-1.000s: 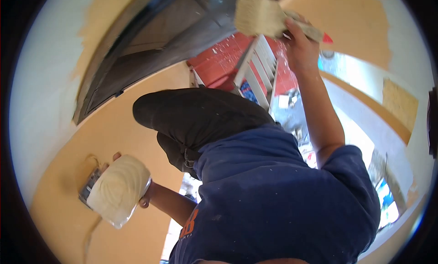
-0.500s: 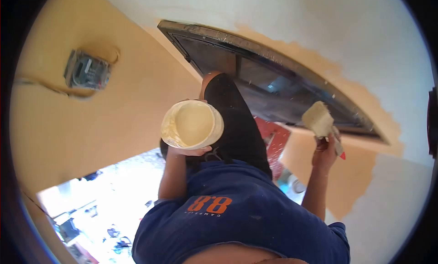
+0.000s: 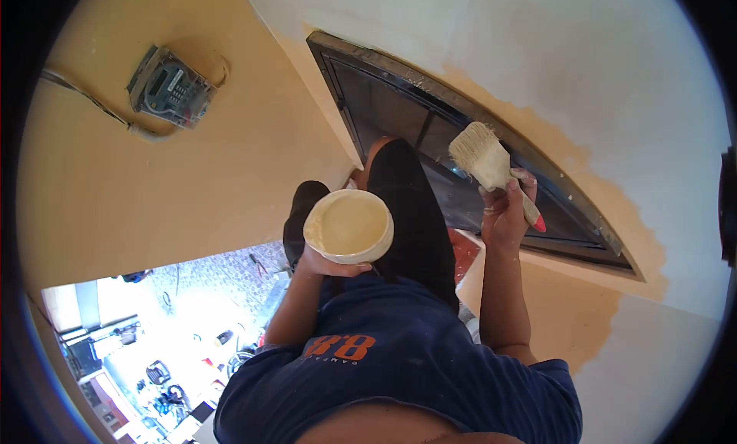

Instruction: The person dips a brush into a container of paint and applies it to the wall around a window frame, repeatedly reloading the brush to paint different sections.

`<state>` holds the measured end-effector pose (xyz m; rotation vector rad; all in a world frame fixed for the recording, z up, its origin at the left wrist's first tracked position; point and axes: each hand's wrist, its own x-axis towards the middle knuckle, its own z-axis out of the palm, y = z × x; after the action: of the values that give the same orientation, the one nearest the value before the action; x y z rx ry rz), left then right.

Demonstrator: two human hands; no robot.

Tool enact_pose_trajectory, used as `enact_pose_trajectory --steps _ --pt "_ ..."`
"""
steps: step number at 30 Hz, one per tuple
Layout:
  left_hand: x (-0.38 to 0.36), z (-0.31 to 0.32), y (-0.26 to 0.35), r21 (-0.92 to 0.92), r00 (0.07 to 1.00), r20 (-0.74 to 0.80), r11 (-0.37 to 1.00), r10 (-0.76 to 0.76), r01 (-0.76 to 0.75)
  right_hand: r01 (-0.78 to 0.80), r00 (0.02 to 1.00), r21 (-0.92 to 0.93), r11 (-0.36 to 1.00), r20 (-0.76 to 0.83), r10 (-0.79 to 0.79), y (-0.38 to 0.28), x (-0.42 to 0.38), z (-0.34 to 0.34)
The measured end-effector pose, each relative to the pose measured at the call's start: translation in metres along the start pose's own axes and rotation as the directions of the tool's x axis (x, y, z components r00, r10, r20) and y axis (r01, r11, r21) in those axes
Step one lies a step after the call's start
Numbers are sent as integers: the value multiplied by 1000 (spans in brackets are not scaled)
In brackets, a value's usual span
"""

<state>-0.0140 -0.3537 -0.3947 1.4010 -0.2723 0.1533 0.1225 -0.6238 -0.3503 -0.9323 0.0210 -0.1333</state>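
Observation:
My left hand [image 3: 335, 266] is wrapped around a white tub of paint [image 3: 350, 226], held in front of my lap. Cream-yellow paint fills part of it and coats the inner wall. In my right hand [image 3: 508, 212] is a wide paintbrush [image 3: 487, 157], gripped near its base, with bristles pointing up and to the left. Its bristles are caked in pale paint, and the handle has a red end. The brush is apart from the tub, in front of a dark-framed window [image 3: 414, 121]. Paint smears mark my right fingers.
Fresh yellow paint [image 3: 599, 175] borders the window on a whitish wall [image 3: 553, 52]. On the yellow wall [image 3: 230, 190] at left sits an electric meter [image 3: 170, 89] with a cable [image 3: 88, 100]. Far below, a bright floor [image 3: 184, 313] holds scattered tools and items.
My right hand has moved left and slightly up with the brush, now closer to the tub. The tub sits a little farther right in view, and the whole view has shifted.

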Motion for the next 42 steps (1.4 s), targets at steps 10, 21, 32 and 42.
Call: enact_pose_trajectory --steps 10,21,32,42 --pt "-31 -35 -9 -113 994 -110 994 -21 9 -77 974 -294 953 183 135 52 -29 29" --pt "-49 -64 5 79 983 -63 983 174 -169 -65 760 -476 877 546 353 72 -10 64" --pt "-49 -84 -4 -21 986 -41 987 160 -161 -325 866 -425 845 226 446 103 -5 95" --pt "-36 -98 -3 -101 987 55 984 152 -146 54 995 -894 444 85 52 114 8 126"
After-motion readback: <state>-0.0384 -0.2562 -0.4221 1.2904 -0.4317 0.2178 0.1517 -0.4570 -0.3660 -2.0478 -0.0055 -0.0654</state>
